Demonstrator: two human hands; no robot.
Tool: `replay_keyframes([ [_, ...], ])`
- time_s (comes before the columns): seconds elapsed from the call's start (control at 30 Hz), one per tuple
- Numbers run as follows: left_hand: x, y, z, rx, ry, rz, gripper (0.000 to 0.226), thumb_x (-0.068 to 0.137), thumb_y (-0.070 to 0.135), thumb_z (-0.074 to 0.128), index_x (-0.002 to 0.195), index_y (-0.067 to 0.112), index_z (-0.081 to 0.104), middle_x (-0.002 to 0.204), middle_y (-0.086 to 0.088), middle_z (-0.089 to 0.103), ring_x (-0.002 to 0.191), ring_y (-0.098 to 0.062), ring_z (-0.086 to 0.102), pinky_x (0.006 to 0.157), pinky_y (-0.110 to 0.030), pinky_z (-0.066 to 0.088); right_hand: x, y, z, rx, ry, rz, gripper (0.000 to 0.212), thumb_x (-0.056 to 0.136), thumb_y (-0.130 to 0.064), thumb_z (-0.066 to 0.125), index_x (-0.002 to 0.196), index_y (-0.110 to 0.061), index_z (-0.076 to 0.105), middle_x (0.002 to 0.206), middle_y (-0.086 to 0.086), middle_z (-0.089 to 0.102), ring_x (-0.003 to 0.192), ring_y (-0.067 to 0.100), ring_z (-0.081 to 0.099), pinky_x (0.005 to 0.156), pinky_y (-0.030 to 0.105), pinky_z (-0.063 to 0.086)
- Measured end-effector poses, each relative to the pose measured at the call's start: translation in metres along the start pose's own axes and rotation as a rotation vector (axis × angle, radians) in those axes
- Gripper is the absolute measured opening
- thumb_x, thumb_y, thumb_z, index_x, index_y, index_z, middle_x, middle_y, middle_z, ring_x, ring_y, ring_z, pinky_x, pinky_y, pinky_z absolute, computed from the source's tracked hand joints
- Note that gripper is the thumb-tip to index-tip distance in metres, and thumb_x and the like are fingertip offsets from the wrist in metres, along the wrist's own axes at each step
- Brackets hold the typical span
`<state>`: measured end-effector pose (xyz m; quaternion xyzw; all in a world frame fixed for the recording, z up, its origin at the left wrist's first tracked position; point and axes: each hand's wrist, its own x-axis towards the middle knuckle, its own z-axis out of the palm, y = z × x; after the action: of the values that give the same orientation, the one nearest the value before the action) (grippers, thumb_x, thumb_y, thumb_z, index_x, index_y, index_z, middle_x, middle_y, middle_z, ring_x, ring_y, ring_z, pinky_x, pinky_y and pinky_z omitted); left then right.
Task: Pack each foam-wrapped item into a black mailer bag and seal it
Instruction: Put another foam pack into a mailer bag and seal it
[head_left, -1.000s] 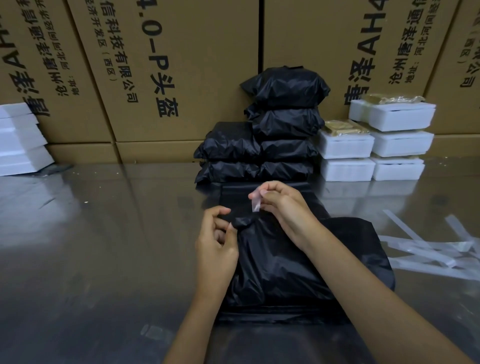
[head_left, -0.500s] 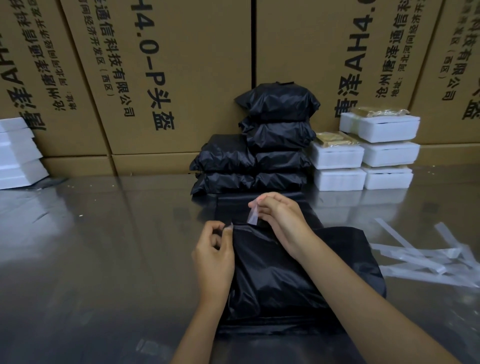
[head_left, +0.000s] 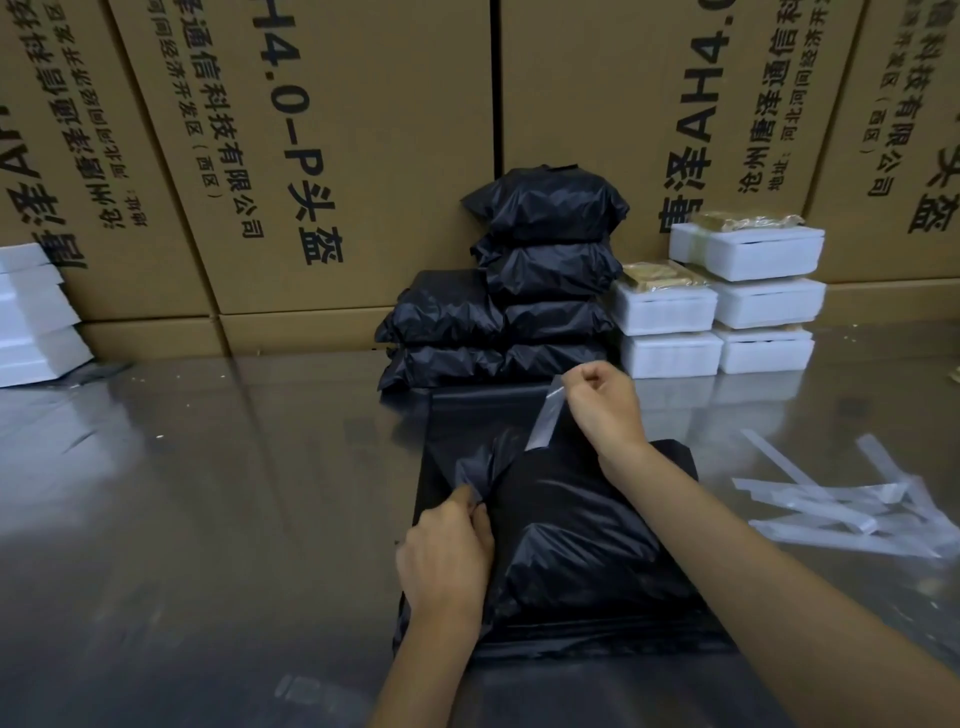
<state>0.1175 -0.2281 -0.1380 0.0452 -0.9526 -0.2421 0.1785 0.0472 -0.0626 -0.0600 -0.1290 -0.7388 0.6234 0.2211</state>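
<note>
Seen from a head camera looking down, a person works at a shiny metal table (head_left: 208, 519). Directly in front lies a bulging black bag (head_left: 571, 545), filled, with its open flap pointing away from the person. The left hand (head_left: 447, 561) pinches a fold of the flap near the bag's left edge, thumb and fingers curled together on the plastic. The right hand (head_left: 602, 405) is raised beyond the bag, fingers curled, pinching the end of a clear strip (head_left: 543, 421) that runs down to the flap. Its lower end appears attached to the flap there.

Judging from this, the step in hand is sealing: the liner over the adhesive is being peeled, and the item seems to be already inside. The next move would call for pulling the strip fully free, then folding the flap down over the bag's body and pressing it flat, while the left hand keeps the plastic taut so the glue does not wrinkle or catch early.

At the back of the table, against tall cardboard boxes (head_left: 337, 156), stands a pile of sealed bags (head_left: 519, 291). Just right of it are stacked white foam boxes (head_left: 727, 301), likely waiting to be packed. More white foam (head_left: 31, 317) sits at the far left. To the right of the bag, loose peeled strips (head_left: 831, 514) lie scattered.
</note>
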Motion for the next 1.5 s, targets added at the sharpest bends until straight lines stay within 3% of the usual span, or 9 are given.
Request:
replay_keyframes([
  [0.27, 0.003, -0.003, 0.001, 0.056, -0.089, 0.039, 0.040, 0.099, 0.047, 0.053, 0.125, 0.021, 0.035, 0.104, -0.001, 0.064, 0.092, -0.027, 0.066, 0.064, -0.034, 0.040, 0.025, -0.007, -0.064, 0.235, 0.062, 0.246, 0.021, 0.098, 0.000, 0.040, 0.083, -0.002, 0.054, 0.077, 0.014, 0.066, 0.051, 0.018, 0.047, 0.044, 0.027, 0.045],
  [0.47, 0.009, 0.003, -0.021, -0.550, 0.088, 0.313, 0.018, 0.098, 0.007, 0.056, 0.103, 0.024, 0.062, 0.102, 0.011, 0.055, 0.089, -0.002, 0.057, 0.073, -0.008, 0.042, 0.022, 0.001, -0.110, 0.613, -0.070, 0.379, 0.024, 0.101, 0.005, 0.034, 0.121, 0.004, 0.047, 0.103, 0.018, 0.068, 0.081, 0.019, 0.067, 0.050, 0.019, 0.054],
  [0.6, 0.032, 0.038, -0.033, -0.535, -0.208, 0.465, 0.023, 0.102, 0.024, 0.052, 0.122, 0.029, 0.063, 0.128, 0.023, 0.055, 0.114, 0.012, 0.049, 0.096, -0.009, 0.037, 0.018, 0.008, -0.127, 0.702, -0.109, 0.365, 0.030, 0.104, 0.002, 0.035, 0.132, 0.005, 0.043, 0.106, 0.020, 0.066, 0.094, 0.026, 0.067, 0.079, 0.031, 0.057],
  [0.77, 0.062, 0.073, -0.023, -0.256, -0.607, 0.526, 0.047, 0.102, 0.050, 0.043, 0.146, 0.034, 0.044, 0.161, 0.019, 0.022, 0.151, -0.003, 0.005, 0.122, -0.032, 0.007, 0.015, 0.013, -0.147, 0.708, -0.091, 0.369, 0.039, 0.104, 0.004, 0.033, 0.142, 0.008, 0.037, 0.102, 0.021, 0.064, 0.109, 0.031, 0.061, 0.095, 0.037, 0.048],
  [0.9, 0.078, 0.079, -0.013, -0.088, -0.658, 0.460, 0.087, 0.070, 0.088, 0.053, 0.145, 0.048, 0.036, 0.161, 0.016, 0.024, 0.150, -0.013, 0.014, 0.120, -0.041, 0.010, 0.019, 0.023, -0.164, 0.730, -0.062, 0.359, 0.038, 0.103, 0.005, 0.033, 0.141, 0.008, 0.038, 0.118, 0.026, 0.062, 0.096, 0.028, 0.065, 0.095, 0.039, 0.048],
  [1.07, 0.093, 0.086, -0.004, -0.008, -0.635, 0.428, 0.090, 0.054, 0.100, 0.047, 0.131, 0.052, 0.048, 0.146, 0.017, 0.039, 0.139, -0.015, 0.026, 0.103, -0.038, 0.016, 0.023, 0.048, -0.180, 0.749, -0.011, 0.384, 0.043, 0.103, 0.007, 0.031, 0.145, 0.009, 0.032, 0.105, 0.023, 0.062, 0.108, 0.033, 0.061, 0.099, 0.041, 0.046],
  [1.3, 0.097, 0.101, -0.005, 0.133, -0.673, 0.382, 0.097, 0.053, 0.100, 0.047, 0.134, 0.048, 0.045, 0.147, 0.013, 0.036, 0.140, -0.021, 0.028, 0.107, -0.047, 0.020, 0.005, 0.079, -0.188, 0.614, 0.117, 0.287, 0.018, 0.100, 0.006, 0.039, 0.095, 0.001, 0.055, 0.091, 0.019, 0.073, 0.102, 0.032, 0.071, 0.091, 0.034, 0.055],
  [1.4, 0.086, 0.125, 0.000, 0.209, -0.733, 0.360, 0.128, 0.039, 0.108, 0.039, 0.149, 0.045, 0.027, 0.158, 0.008, 0.023, 0.147, -0.030, 0.022, 0.116, -0.060, 0.015, -0.006, 0.089, -0.180, 0.542, 0.199, 0.214, 0.017, 0.098, 0.008, 0.045, 0.092, -0.006, 0.053, 0.093, 0.021, 0.074, 0.092, 0.030, 0.075, 0.079, 0.028, 0.062],
  [1.5, 0.075, 0.150, 0.010, 0.220, -0.771, 0.412, 0.124, 0.048, 0.104, 0.043, 0.153, 0.041, 0.022, 0.162, 0.008, 0.016, 0.149, -0.029, 0.016, 0.117, -0.061, 0.013, -0.010, 0.087, -0.181, 0.527, 0.275, 0.147, 0.020, 0.098, 0.009, 0.043, 0.092, -0.008, 0.053, 0.092, 0.022, 0.072, 0.088, 0.028, 0.075, 0.078, 0.025, 0.062],
])
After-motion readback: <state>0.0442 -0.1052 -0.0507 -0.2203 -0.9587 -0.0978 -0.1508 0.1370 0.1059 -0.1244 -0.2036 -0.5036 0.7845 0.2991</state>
